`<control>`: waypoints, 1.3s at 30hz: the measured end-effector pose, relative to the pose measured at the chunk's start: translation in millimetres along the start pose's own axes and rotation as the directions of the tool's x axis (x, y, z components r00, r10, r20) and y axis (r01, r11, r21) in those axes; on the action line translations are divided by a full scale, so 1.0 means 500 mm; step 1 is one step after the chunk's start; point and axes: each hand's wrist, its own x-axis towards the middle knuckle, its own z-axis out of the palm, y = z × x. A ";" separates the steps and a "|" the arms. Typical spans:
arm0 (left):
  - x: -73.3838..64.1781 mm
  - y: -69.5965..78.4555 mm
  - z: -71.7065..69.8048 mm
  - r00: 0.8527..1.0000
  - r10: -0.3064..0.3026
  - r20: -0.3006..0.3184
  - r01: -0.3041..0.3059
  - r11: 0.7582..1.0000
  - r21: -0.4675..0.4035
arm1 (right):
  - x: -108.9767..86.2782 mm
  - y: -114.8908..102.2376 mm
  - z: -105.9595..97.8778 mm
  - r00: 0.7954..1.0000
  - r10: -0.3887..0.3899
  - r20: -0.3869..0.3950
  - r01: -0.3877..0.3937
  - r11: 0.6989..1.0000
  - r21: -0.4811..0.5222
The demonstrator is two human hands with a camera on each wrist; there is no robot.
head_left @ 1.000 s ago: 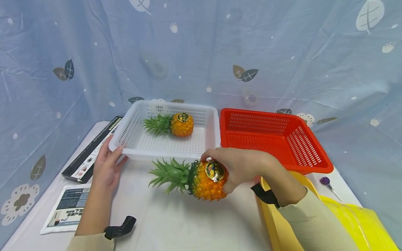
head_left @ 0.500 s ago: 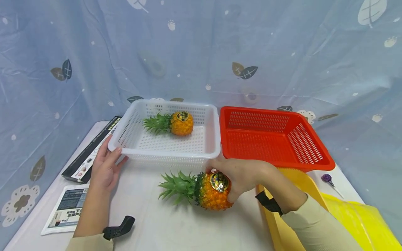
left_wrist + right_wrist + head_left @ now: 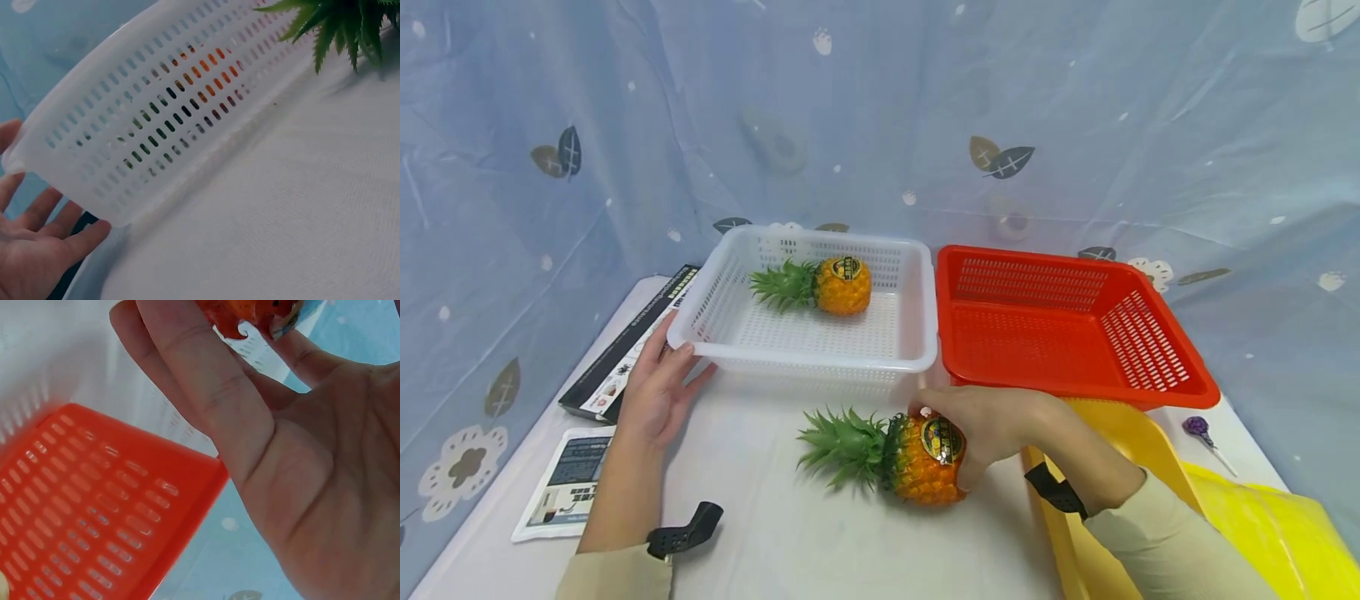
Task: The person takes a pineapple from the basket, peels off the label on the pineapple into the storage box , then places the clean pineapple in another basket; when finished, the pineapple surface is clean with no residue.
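Observation:
At the near left corner of the white basket [image 3: 805, 361], my left hand [image 3: 658, 400] grips the rim, its fingers on both sides of it. My right hand [image 3: 1003, 425] holds a pineapple [image 3: 921, 471] by its base end, from above and the right. That fruit has a green leafy crown pointing left and a black-and-gold label. It lies low over the white table; whether it rests on it I cannot tell. A second pineapple [image 3: 844, 292] lies inside the white basket, crown to the left. In the right wrist view, only a bit of the held pineapple [image 3: 240, 312] shows.
A red basket [image 3: 1078, 367] stands right of the white one. In front of it is a yellow container [image 3: 1075, 533] under the right forearm, with a yellow bag [image 3: 1270, 525] beside it. A purple lollipop [image 3: 1197, 427] lies right. A box [image 3: 625, 350] and a pouch [image 3: 568, 483] lie left.
My right hand has brought the held pineapple down, nearer to me and slightly right, away from the white basket's front. My left hand stays at the basket corner. The head view has shifted slightly.

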 end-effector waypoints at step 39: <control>-0.009 0.100 0.006 0.967 -0.161 -0.198 0.235 0.863 0.446 | -0.023 0.059 0.035 0.989 -0.109 -0.099 0.117 0.990 0.082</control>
